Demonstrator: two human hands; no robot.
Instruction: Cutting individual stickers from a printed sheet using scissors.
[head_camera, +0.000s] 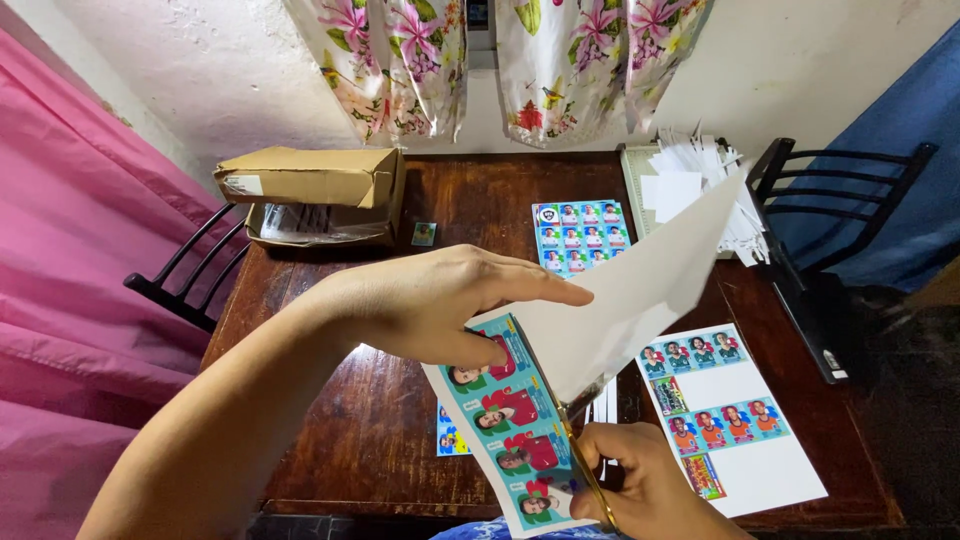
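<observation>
A sheet of picture stickers (510, 430) is held up over the near edge of the table (400, 400), pinched by the left hand (430, 300) at its upper corner, thumb underneath and fingers stretched flat across the top. The scissors (585, 470) are gripped in the right hand (640, 490), fingers closed through the handles, low at the front edge of the view. The blades are seen running up along the sheet's right side, where the printed strip meets the white, blank flap (640, 280) that is lifted up and away to the right.

Beside the right hand, a partly cut sticker sheet (735, 420) is laid flat near the table's right front corner, its lower edge almost at the table's rim. Farther back, a full sticker sheet (582, 236) is set near the middle, and a pile of white paper strips (700, 180) is heaped toward the back right corner. At the back left, a cardboard box (310, 178) is stacked on a shallow tray wrapped in plastic (315, 225), with one small single sticker (424, 234) just beside it.

Open wood is left across the table's left half. Black chairs (190, 270) are pushed against both side edges, and flowered curtains (500, 60) hang at the far wall.
</observation>
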